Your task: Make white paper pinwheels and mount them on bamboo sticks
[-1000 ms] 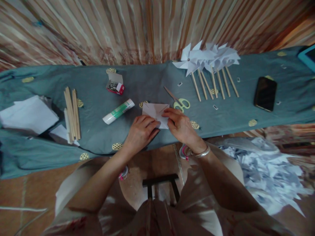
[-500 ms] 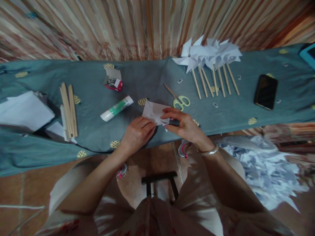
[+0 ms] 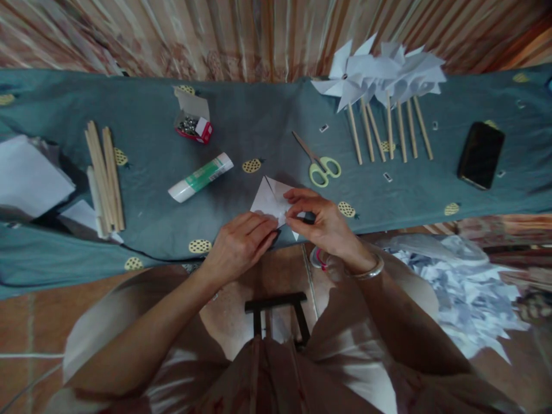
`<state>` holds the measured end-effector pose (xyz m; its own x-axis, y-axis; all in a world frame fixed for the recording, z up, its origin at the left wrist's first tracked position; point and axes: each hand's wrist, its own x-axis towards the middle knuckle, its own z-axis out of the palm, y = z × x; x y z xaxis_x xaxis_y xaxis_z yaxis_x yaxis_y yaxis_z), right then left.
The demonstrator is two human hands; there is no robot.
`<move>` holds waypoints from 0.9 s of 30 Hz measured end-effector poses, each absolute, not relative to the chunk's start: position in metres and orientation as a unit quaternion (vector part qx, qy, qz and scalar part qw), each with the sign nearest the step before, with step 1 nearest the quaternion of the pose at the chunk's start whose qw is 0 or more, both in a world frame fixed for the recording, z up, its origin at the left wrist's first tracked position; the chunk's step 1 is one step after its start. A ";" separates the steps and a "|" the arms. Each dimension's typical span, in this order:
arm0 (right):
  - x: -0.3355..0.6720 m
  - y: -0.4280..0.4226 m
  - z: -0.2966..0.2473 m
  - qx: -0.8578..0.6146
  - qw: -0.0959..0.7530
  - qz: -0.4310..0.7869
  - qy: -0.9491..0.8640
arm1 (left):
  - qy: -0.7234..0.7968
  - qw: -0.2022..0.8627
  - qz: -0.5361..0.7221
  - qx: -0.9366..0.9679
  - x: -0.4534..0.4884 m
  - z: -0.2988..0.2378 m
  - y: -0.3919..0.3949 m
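A small white sheet of paper with a slit at its upper corner lies at the front edge of the cloth-covered table. My left hand presses its fingertips on the lower left of the sheet. With thumb and fingers, my right hand pinches the paper's lower right part near the middle. A dark object shows partly under the right palm; its kind is hidden. Just beyond the right hand lie scissors with light green handles. A glue stick with a green label rests to the left.
An open box of metal pins stands behind the glue stick. Wooden sticks and stacked paper lie at left. Several paper pinwheels lie at back right, near a phone. A bag of paper pieces sits below right.
The paper has turned slightly between my hands, and my right fingers have drawn in toward its middle. The whole view has shifted a little.
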<state>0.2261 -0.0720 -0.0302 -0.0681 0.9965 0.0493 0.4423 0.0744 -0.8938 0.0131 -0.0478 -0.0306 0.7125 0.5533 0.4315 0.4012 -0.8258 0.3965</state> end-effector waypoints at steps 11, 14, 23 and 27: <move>0.217 -0.079 -0.026 -0.602 0.344 0.260 -0.672 | 0.237 0.152 0.285 0.916 0.015 -0.038 -0.050; 0.217 -0.081 -0.025 -0.608 0.331 0.233 -0.683 | 0.246 0.169 0.282 0.912 0.017 -0.039 -0.049; 0.218 -0.083 -0.026 -0.604 0.328 0.208 -0.696 | 0.260 0.201 0.278 0.903 0.018 -0.040 -0.044; 0.218 -0.083 -0.026 -0.608 0.325 0.212 -0.693 | 0.270 0.224 0.267 0.898 0.018 -0.041 -0.043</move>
<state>0.2180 -0.0831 -0.0260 -0.0501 0.9800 0.1925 0.7042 0.1714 -0.6890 0.0181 -0.0431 -0.0408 0.7121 0.6043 0.3575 0.3651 -0.7536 0.5466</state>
